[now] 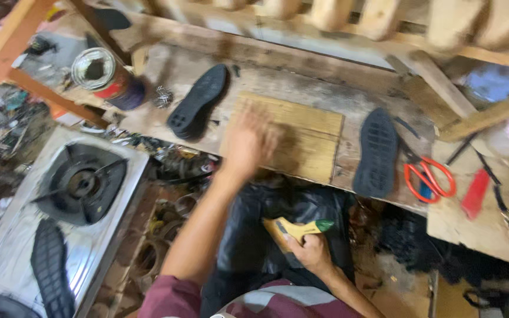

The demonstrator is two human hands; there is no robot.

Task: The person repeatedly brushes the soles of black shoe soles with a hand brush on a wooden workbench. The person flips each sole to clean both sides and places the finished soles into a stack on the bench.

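L hand (248, 141) is out over the desk (301, 88), blurred, lying on the near-left part of a yellowish wooden board (301, 138); its fingers look spread and flat w/ nothing in them, tho blur hides detail. R hand (310, 252) is low, near the lap, fingers wrapped tight round a yellow tool w/ a green tip (298, 228), tool pointing roughly sideways above black material (266, 235) that hangs below the desk edge.

On the desk: one black shoe sole (198, 101) lies tread-up, tilted, just left of the board; a second black sole (377, 153) lies tread-up right of the board, near the front edge. Orange-handled scissors (430, 176) sit just right of that sole, a red flat piece (475, 193) beyond them. An open tin can (104, 75) stands at far left.

Lower left: a steel gas stove (75, 188) w/ another black sole (51, 268) lying on its top, near the burner (81, 182).
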